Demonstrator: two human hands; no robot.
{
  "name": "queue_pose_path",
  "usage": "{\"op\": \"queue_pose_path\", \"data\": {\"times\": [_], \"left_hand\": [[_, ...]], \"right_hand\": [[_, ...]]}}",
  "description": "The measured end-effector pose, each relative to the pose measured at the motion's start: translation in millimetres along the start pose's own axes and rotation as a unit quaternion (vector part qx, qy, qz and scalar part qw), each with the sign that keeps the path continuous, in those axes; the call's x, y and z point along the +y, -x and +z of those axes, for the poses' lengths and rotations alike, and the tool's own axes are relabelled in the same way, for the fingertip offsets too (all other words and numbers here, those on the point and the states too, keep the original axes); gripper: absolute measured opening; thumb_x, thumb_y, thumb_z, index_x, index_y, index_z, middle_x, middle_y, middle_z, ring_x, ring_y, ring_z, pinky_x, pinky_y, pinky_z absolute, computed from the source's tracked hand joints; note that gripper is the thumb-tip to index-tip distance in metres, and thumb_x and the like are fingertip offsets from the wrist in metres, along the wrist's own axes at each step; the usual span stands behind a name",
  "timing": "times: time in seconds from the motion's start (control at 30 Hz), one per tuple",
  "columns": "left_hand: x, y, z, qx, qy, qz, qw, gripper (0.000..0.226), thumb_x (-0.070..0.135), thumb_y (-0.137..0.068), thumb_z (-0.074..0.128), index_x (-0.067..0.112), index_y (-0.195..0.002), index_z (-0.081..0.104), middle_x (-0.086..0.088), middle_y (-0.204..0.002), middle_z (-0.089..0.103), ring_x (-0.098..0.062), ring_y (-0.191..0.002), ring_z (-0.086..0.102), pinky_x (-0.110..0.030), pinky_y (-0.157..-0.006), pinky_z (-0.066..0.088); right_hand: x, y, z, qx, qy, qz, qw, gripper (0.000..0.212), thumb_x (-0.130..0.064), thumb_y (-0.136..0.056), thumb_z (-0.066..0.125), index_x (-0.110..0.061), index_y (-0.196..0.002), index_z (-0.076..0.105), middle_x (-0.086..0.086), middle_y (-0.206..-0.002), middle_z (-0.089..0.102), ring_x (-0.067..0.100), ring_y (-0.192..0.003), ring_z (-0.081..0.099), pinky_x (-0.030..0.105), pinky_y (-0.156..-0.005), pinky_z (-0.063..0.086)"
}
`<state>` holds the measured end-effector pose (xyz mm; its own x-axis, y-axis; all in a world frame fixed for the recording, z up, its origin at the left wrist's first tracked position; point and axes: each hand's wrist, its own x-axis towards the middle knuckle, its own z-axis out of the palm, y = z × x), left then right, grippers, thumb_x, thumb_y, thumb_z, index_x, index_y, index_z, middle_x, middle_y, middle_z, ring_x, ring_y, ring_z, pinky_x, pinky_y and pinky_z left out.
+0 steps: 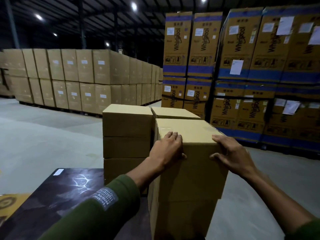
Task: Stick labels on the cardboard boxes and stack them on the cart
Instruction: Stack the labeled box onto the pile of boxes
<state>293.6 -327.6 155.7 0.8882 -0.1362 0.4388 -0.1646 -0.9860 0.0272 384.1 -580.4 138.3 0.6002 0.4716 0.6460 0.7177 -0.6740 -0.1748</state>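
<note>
Two hands on the top plain brown cardboard box [190, 153] of the near stack, at centre frame.

Three stacks show: the near one of two boxes, a left stack [127, 135] of three at 11 o'clock, one box top [173, 112] at 12. The left hand [167, 149] curls over the top box's near-left corner, thumb on its front; the right hand [230, 153] grips the near-right corner, fingers spread. Grey concrete floor [43, 135]; walls of warehouse cartons [242, 66] at 1 o'clock.
</note>
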Motion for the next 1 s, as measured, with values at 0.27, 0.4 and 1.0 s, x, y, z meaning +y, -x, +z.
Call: {"op": "queue_pose_path", "data": {"times": [0.27, 0.4, 1.0], "left_hand": [[0, -14, 8, -0.002, -0.012, 0.001, 1.000, 0.075, 0.048, -0.091, 0.063, 0.009, -0.147, 0.033, -0.012, -0.157, 0.031, -0.027, -0.148, 0.022, -0.049, -0.106, 0.043], [3, -15, 8, 0.005, -0.017, -0.003, 1.000, 0.076, 0.049, -0.090, 0.064, 0.009, -0.147, 0.033, -0.012, -0.157, 0.032, -0.027, -0.147, 0.024, -0.049, -0.105, 0.044], [2, -14, 14, -0.002, -0.034, -0.011, 0.999, 0.076, 0.044, -0.090, 0.066, 0.012, -0.148, 0.028, -0.014, -0.158, 0.025, -0.033, -0.148, 0.014, -0.058, -0.104, 0.044]], "right_hand": [[15, -7, 11, -0.004, -0.026, 0.010, 1.000, 0.072, -0.029, -0.075, 0.084, -0.016, -0.139, 0.053, 0.007, -0.141, 0.056, 0.027, -0.131, 0.049, 0.053, -0.101, 0.049], [19, -12, 13, -0.010, -0.026, 0.009, 1.000, 0.074, -0.031, -0.075, 0.083, -0.015, -0.139, 0.052, 0.007, -0.141, 0.055, 0.026, -0.132, 0.047, 0.053, -0.101, 0.048], [24, -12, 10, -0.060, -0.043, 0.016, 0.997, 0.079, -0.026, -0.078, 0.082, -0.022, -0.145, 0.042, 0.002, -0.150, 0.043, 0.022, -0.141, 0.033, 0.047, -0.113, 0.034]]}}
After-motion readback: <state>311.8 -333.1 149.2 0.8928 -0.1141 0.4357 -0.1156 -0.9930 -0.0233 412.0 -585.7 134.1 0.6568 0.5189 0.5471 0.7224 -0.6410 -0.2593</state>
